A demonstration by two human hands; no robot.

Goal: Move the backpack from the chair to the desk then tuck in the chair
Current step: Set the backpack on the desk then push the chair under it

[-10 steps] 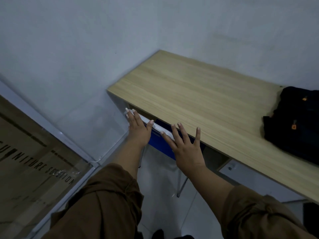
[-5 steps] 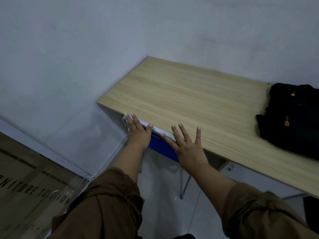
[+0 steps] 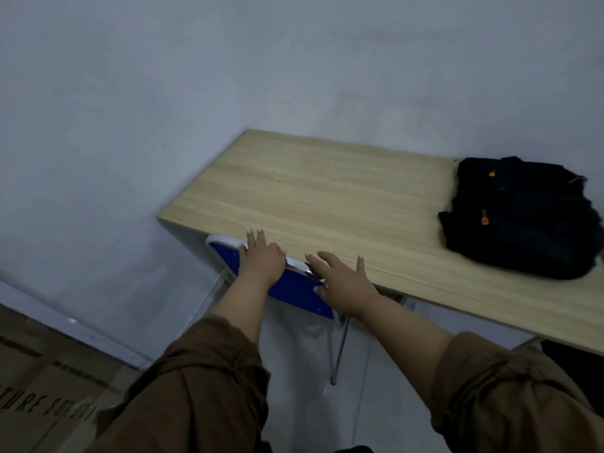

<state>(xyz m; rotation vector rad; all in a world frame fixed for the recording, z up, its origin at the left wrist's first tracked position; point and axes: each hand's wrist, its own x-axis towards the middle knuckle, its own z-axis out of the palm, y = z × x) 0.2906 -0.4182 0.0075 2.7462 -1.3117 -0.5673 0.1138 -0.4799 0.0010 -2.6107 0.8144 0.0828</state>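
Plain pale grey-white wall [image 3: 163,93], unmarked, meeting in a corner at left; pale glossy floor [image 3: 300,387]; large brown cardboard box [image 3: 39,371] with dark printed lettering, lower left, beside a light strip along the wall base; dim, even light throughout

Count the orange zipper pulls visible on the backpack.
2. One orange pull near the top of the black backpack, the other lower on its left side. More may be hidden in the dark folds.
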